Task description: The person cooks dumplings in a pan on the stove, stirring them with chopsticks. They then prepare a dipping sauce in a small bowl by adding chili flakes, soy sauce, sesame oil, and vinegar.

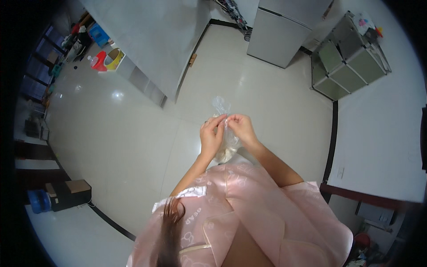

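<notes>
A clear plastic bag [230,137] hangs in front of my body, with pale, cream-coloured contents [226,155] at its bottom; what they are, I cannot tell. My left hand [212,131] pinches the gathered neck of the bag from the left and wears a ring. From the right, my right hand [242,128] pinches the same neck, its fingertips close to those of the left. Above the fingers the loose top of the bag [221,104] sticks up. The exact spot where the fingertips grip is partly hidden.
Glossy floor tiles [133,140] lie below. Ahead stands a grey refrigerator [278,36], right of it a cube shelf [347,63]. A partition wall [156,40] rises ahead left, beside red [99,61] and yellow [115,58] containers. A box [69,194] stands lower left.
</notes>
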